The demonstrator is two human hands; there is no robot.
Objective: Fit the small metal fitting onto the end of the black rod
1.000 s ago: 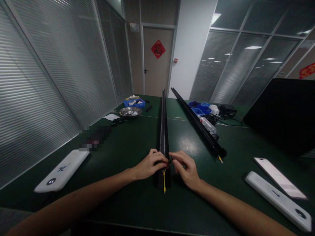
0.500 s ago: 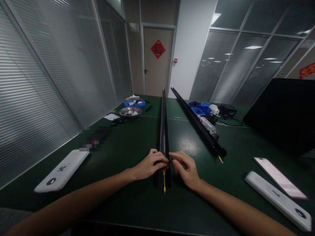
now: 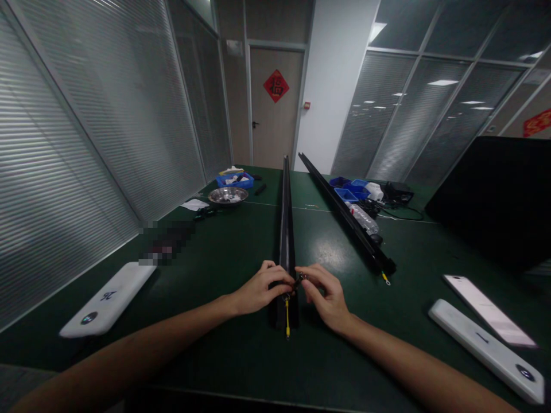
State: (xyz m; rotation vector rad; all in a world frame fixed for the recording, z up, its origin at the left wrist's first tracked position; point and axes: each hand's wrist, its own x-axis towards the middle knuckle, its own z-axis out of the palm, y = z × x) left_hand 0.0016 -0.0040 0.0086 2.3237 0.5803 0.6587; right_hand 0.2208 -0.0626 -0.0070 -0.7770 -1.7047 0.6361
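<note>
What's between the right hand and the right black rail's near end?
In the head view, only bare green tabletop shows between the right hand and the near end of the right black rail.

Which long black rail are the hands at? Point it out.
The middle rail: the left hand and right hand are at its near end. The slanted rail on the right has neither hand on it.
</note>
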